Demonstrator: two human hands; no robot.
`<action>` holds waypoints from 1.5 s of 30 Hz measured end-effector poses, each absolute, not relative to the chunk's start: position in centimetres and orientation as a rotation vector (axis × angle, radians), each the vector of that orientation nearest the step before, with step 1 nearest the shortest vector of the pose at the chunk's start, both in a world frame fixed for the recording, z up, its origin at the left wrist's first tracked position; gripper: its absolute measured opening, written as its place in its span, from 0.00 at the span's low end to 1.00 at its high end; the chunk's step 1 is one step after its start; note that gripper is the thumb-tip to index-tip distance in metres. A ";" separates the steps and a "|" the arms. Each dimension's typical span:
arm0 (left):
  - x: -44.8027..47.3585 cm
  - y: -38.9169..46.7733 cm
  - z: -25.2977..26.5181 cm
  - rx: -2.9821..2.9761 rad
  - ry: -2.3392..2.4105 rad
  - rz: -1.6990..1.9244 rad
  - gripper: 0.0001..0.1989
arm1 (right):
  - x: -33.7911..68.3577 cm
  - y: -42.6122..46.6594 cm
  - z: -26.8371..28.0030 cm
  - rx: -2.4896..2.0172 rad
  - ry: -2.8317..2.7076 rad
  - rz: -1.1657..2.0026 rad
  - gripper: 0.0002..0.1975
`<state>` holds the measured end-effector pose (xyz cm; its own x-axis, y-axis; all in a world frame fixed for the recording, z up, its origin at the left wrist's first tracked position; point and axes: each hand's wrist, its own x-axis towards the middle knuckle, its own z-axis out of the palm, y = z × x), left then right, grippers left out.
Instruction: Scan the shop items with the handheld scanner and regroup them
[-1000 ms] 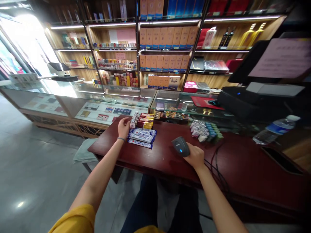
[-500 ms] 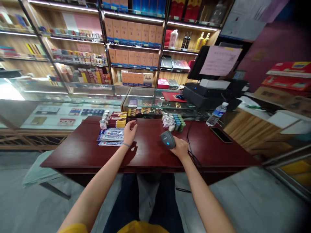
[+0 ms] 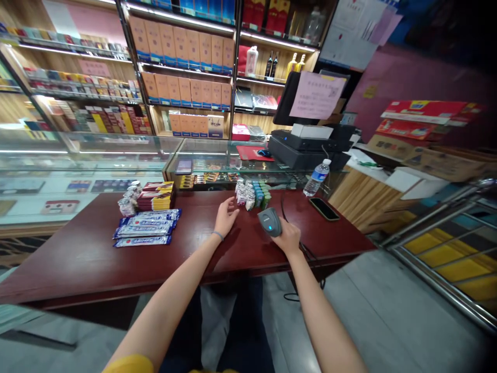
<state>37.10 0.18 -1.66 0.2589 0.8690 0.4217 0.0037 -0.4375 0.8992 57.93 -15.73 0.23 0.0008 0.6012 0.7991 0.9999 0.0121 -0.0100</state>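
Observation:
My right hand [image 3: 288, 237] is wrapped round a dark grey barcode scanner [image 3: 269, 221], whose blue light is lit; it is held over the right half of the desk. My left hand [image 3: 226, 216] has nothing in it, fingers apart and a little curled. It is nearest to a cluster of small white-and-purple wrapped packs [image 3: 244, 194], just short of them. Blue and green small packs [image 3: 262, 194] stand right beside these. On the left lie long blue-and-white packets [image 3: 145, 228], with red-and-yellow packs [image 3: 156, 196] and small silvery packs [image 3: 130, 198] behind them.
The dark red desk [image 3: 89, 269] stands before a glass display counter [image 3: 171, 160]. A water bottle [image 3: 317, 177] and a phone [image 3: 323, 209] are at its right, by the scanner's black cable [image 3: 306, 249]. A monitor [image 3: 287, 98] rises behind. A metal rack [image 3: 446, 259] stands at right.
My left hand has moved right, from beside the long packets to near the white-and-purple packs. The view has turned rightward. My right hand still holds the scanner.

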 end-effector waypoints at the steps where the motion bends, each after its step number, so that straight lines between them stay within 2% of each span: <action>1: 37.9 0.2 -2.0 1.691 0.800 1.280 0.28 | 58.0 -15.7 0.1 -1.650 -1.652 -0.824 0.17; 14: 44.8 1.7 -3.0 1.999 0.865 1.283 0.45 | 58.3 -15.5 -1.3 -1.674 -1.691 -0.743 0.19; 21: 45.1 1.7 -3.2 2.056 0.870 1.301 0.37 | 58.1 -15.6 -1.1 -1.640 -1.655 -0.752 0.18; 30: 44.9 1.4 -2.7 1.842 0.889 1.397 0.24 | 57.9 -15.6 -0.7 -1.619 -1.643 -0.811 0.18; 35: 41.2 0.9 -1.5 1.528 0.690 1.389 0.28 | 57.9 -15.3 -0.4 -1.599 -1.631 -0.854 0.18; 43: 28.2 0.8 1.5 1.082 0.508 1.166 0.40 | 53.5 -11.5 1.0 -1.549 -1.617 -0.829 0.20; 45: 25.6 1.0 1.8 1.001 0.535 1.188 0.39 | 51.4 -10.0 1.1 -1.493 -1.625 -0.820 0.21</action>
<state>25.64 1.04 1.83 0.3263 0.9337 0.1475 -0.5084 0.0417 0.8601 51.42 -10.05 1.08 -0.0198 0.5004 0.8656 0.9935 0.1070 -0.0391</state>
